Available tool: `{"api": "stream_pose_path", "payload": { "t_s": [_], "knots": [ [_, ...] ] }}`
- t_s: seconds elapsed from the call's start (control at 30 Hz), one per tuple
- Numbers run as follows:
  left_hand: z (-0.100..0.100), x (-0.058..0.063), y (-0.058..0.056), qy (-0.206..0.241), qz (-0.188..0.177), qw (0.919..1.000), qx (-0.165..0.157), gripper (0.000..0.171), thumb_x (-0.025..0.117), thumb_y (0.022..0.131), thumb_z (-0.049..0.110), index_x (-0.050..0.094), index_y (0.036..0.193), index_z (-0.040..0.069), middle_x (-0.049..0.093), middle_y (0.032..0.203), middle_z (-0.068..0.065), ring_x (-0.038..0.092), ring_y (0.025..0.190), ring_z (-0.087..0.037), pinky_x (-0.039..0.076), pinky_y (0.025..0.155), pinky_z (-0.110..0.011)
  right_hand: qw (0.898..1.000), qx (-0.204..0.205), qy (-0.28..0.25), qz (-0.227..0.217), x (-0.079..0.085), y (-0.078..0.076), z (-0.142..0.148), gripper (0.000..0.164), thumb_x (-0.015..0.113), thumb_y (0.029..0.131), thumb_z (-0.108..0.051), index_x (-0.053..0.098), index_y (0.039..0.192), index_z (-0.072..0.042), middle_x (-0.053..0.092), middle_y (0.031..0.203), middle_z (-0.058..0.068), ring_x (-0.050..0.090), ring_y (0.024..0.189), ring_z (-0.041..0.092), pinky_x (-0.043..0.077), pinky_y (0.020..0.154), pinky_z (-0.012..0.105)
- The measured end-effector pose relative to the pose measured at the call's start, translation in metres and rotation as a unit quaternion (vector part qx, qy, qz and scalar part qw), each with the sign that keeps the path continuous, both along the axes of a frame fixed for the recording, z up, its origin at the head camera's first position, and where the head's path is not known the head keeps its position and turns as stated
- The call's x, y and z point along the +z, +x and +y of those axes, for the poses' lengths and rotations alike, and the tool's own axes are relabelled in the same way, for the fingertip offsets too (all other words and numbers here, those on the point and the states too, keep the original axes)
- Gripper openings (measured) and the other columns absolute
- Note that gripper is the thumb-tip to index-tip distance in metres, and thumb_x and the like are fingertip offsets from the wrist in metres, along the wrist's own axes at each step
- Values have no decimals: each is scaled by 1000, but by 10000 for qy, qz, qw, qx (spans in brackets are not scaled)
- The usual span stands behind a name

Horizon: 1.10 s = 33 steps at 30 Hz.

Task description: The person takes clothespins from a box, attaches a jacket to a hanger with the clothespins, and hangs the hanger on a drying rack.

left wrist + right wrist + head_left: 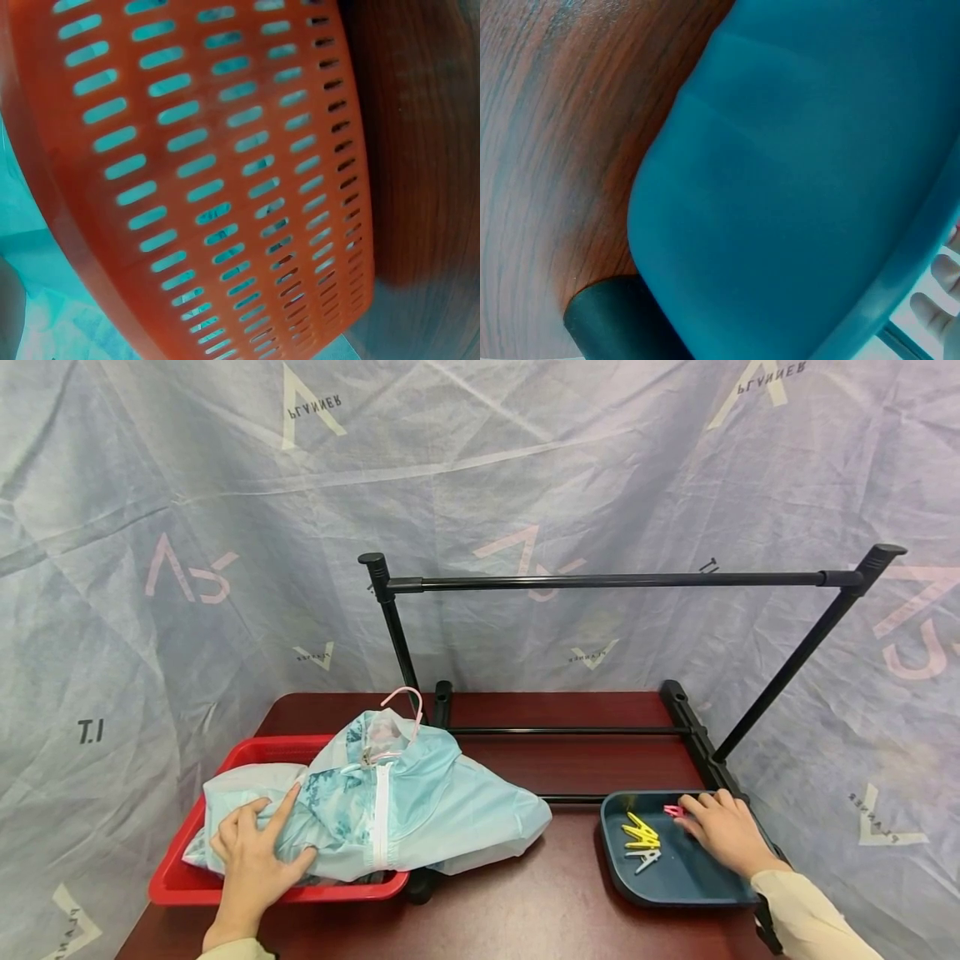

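At the lower right of the head view, the thumb and forefinger of the right hand [723, 831] are closed together on a pink clip [673, 811], above the dark blue tray [682, 878]. At the lower left, the left hand [255, 864] has its fingers spread apart and rests on a jacket [423, 806].

The jacket, left of centre, is thin and pale blue, with darker blue patterned patches and a white zip down its front; a pink hanger [421, 710] pokes its hook out at the neck. Its left part lies in a red basket [172, 868] with slotted walls, its right part spills over the rim.

Under everything is a reddish-brown, wood-grained table [510, 910]. A black rack [600, 581] stands across centre and right, before a creased grey sheet [225, 443] printed with letters that fills the upper frame.

Counted: one jacket, one hanger, one basket, one tray, one rack; one pink clip, one whitish clip [647, 857], and at least two yellow clips [642, 838], overlapping, so the exact number is unclear.
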<state>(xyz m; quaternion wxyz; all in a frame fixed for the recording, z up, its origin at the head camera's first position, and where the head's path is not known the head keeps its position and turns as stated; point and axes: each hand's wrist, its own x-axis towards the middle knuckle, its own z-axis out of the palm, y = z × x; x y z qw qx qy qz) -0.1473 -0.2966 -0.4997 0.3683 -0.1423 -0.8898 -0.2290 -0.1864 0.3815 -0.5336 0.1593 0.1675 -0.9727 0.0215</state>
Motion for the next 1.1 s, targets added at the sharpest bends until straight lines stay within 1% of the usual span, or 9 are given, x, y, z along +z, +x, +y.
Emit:
{"api": "stream_pose_path", "payload": {
  "t_s": [0.17, 0.27, 0.43, 0.53, 0.9, 1.1],
  "knots": [
    [0, -1, 0, -10, 27, 10000, 5, 81, 67, 63, 30, 55, 140, 8, 39, 113, -30, 28, 103, -55, 15, 74, -65, 9992, 135, -99, 352, 0, -1, -1, 24, 77, 82, -27, 67, 100, -15, 57, 78, -3, 46, 77, 25, 33, 63, 40],
    [-1, -1, -1, -17, 36, 10000, 18, 81, 66, 63, 31, 55, 141, 9, 39, 114, -30, 28, 104, -55, 15, 75, -65, 9988, 157, -145, 443, 1, -2, -2, 24, 77, 81, -26, 66, 99, -15, 54, 76, -4, 45, 75, 24, 32, 62, 40],
    [-1, -2, -1, -8, 47, 10000, 32, 81, 65, 64, 33, 55, 141, 10, 39, 114, -30, 28, 104, -55, 15, 75, -65, 9992, 87, -154, 368, 4, -2, -4, 23, 77, 82, -26, 65, 99, -15, 51, 75, -5, 44, 76, 25, 32, 64, 41],
    [-1, -2, -1, 1, 61, 10000, 27, 81, 65, 64, 33, 55, 141, 10, 39, 113, -30, 28, 104, -55, 15, 75, -66, 9991, 81, -170, 370, 6, -2, -5, 24, 77, 82, -26, 65, 100, -14, 53, 76, -4, 44, 77, 25, 32, 64, 41],
    [1, -1, 0, 36, 104, 9999, -25, 80, 65, 64, 32, 56, 140, 7, 40, 112, -31, 28, 103, -55, 15, 75, -65, 9983, 181, -292, 479, 11, -3, -9, 24, 78, 82, -24, 64, 99, -14, 50, 73, -6, 42, 75, 23, 31, 64, 40],
    [0, -1, 0, 34, 112, 9999, -23, 81, 65, 63, 31, 56, 140, 8, 40, 112, -31, 28, 103, -55, 15, 75, -65, 9977, 245, -307, 548, 12, -4, -10, 24, 78, 81, -24, 64, 98, -14, 51, 74, -6, 42, 74, 23, 30, 63, 39]
  ]
}}
